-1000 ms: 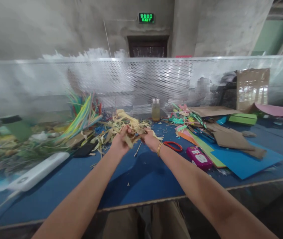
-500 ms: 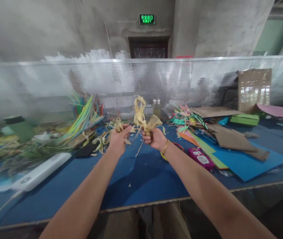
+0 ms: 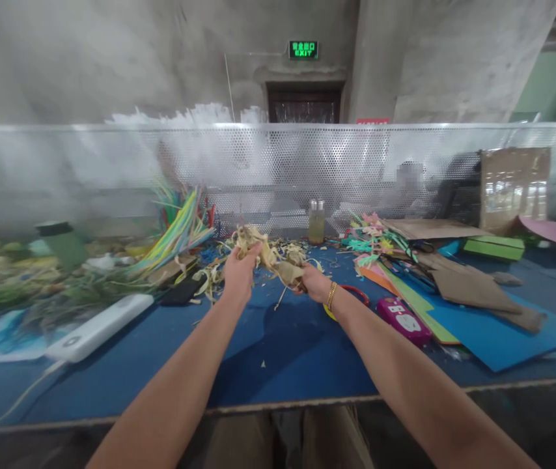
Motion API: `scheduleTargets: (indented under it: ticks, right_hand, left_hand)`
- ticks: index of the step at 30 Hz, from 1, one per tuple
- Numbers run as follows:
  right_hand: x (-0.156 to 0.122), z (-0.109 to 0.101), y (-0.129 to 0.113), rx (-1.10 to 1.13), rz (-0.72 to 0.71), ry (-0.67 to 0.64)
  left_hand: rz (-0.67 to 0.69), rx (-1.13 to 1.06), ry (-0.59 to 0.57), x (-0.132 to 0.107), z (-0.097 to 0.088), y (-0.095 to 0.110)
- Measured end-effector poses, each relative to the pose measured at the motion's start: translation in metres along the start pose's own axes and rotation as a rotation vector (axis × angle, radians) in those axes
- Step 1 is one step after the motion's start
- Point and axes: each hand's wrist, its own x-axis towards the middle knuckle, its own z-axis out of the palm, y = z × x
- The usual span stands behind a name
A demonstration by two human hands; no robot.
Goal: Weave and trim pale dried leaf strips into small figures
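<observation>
Both hands are over the middle of the blue table [image 3: 278, 365], joined by a bundle of pale, dried corn husk [image 3: 273, 259]. The fingers of my left hand [image 3: 240, 272] are closed on its upper left end, where crumpled strips stick up. My right hand [image 3: 316, 284], with a gold bracelet at the wrist, grips the darker, folded right end. The bundle slants down from left to right, and parts of it are hidden by the fingers. Loose husk scraps [image 3: 211, 280] lie beside and behind my left hand.
A white power strip [image 3: 102, 327] and a dark phone-like slab [image 3: 183, 290] lie left. To the right are a purple device [image 3: 403, 321], blue paper [image 3: 507, 332] and cardboard [image 3: 468, 280]. A bottle [image 3: 316, 223] stands behind, before a perforated metal screen [image 3: 278, 156].
The husk bundle, upright with a loop at its top half a second ago, is now tipped to the left. My left hand has come onto its upper end. The view has shifted slightly.
</observation>
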Motion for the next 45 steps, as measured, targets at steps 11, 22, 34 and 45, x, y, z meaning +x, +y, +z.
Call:
scheduleTargets:
  ticks: [11, 22, 34, 45]
  right_hand:
    - [-0.013, -0.009, -0.018, 0.315, -0.036, -0.3]
    - [-0.005, 0.001, -0.001, -0.158, -0.176, 0.037]
    - [-0.007, -0.002, -0.008, -0.109, -0.016, -0.06]
    - [0.001, 0.011, -0.005, 0.201, -0.025, -0.028]
  left_hand:
    - [-0.121, -0.225, 0.149, 0.009, -0.007, -0.004]
    - [-0.185, -0.272, 0.033, 0.007, -0.003, 0.003]
    - [-0.297, -0.312, -0.239, 0.008, -0.007, -0.006]
    - [-0.322, -0.565, -0.193, -0.006, 0.003, 0.004]
